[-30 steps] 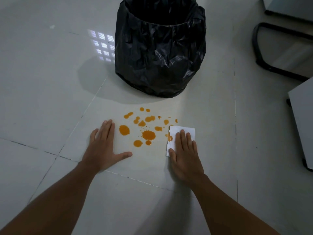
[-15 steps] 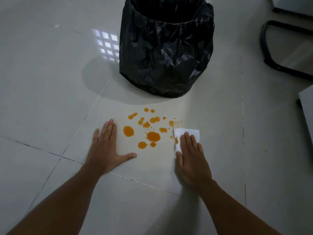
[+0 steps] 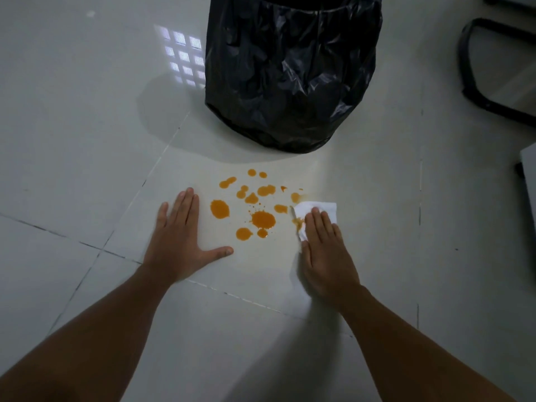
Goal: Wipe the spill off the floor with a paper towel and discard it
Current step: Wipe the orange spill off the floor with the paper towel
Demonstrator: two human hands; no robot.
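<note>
Paper towel (image 3: 322,208), crumpled white, lies under flat right hand (image 3: 326,250) beside orange droplets (image 3: 255,207)

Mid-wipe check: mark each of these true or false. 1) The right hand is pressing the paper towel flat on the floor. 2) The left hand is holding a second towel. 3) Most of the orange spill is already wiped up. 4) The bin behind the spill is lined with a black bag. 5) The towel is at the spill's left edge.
1) True: the right hand lies flat on the paper towel.
2) False: the left hand is bare, palm flat on the floor.
3) False: most of the orange spill remains.
4) True: the bin has a black bag.
5) False: the towel is at the right edge.
</note>
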